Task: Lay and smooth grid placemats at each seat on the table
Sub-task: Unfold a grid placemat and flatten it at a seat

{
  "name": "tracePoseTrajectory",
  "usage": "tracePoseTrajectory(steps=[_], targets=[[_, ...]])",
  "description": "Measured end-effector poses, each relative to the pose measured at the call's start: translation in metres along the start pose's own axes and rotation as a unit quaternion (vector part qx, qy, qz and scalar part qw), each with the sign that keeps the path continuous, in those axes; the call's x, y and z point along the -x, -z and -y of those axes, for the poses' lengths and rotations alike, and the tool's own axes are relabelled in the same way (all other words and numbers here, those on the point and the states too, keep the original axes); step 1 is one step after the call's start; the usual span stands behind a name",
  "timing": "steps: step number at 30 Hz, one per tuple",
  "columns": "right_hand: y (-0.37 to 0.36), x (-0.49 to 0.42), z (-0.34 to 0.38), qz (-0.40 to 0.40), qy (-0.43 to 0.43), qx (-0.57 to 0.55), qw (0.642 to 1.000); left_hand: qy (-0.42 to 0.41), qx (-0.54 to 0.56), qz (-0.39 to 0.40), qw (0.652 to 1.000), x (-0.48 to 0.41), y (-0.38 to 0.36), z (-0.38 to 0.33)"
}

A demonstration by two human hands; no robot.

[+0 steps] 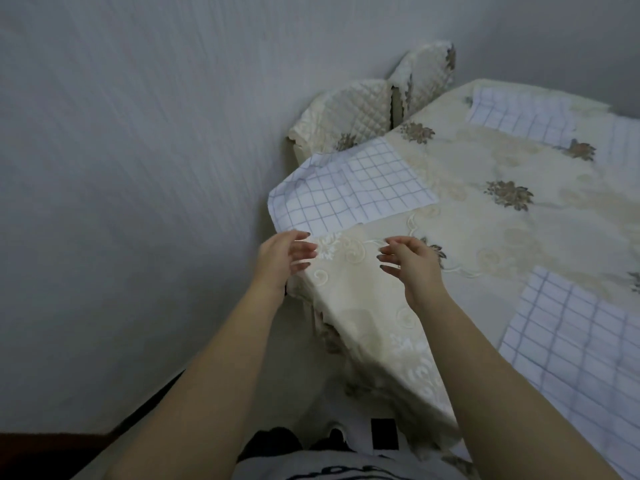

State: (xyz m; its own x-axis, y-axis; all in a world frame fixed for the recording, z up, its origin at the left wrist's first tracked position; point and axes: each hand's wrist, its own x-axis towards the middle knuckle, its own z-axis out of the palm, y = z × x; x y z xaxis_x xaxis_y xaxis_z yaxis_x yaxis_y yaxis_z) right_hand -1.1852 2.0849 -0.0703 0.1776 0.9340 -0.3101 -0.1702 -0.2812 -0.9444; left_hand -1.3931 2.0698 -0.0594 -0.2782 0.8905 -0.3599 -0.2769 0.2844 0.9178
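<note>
Reaching forward from the bottom of the frame, two bare forearms. Centre frame: left hand (284, 258) and right hand (412, 263), held apart, fingers loosely spread and slightly curled, holding nothing; whether any fingertip touches the tablecloth (374, 306) cannot be told. Cloth cream, embroidered, with brown flower motifs, draped over the table corner. Lower right: near placemat (571, 344), white with blue grid, lying flat. Just beyond the hands: middle placemat (349, 188), rumpled at its left corner, which overhangs the table edge. Upper right: far placemat (519, 116), flat. Upper centre: two quilted chair backs (346, 109) by the wall.
</note>
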Motion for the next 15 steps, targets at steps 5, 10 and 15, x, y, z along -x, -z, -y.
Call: tracePoseTrajectory(steps=[5,10,15], targets=[[0.001,-0.029,0.005,-0.042,-0.002,-0.008,0.999,0.009,-0.018,0.045,0.999,-0.042,-0.018,-0.011],[-0.004,-0.056,0.008,-0.102,0.001,-0.021,0.995,0.025,-0.043,0.106,0.993,-0.093,-0.039,-0.024],[-0.031,-0.085,0.007,-0.173,0.0,-0.045,0.984,0.031,-0.074,0.173,0.982,-0.154,-0.047,-0.046]])
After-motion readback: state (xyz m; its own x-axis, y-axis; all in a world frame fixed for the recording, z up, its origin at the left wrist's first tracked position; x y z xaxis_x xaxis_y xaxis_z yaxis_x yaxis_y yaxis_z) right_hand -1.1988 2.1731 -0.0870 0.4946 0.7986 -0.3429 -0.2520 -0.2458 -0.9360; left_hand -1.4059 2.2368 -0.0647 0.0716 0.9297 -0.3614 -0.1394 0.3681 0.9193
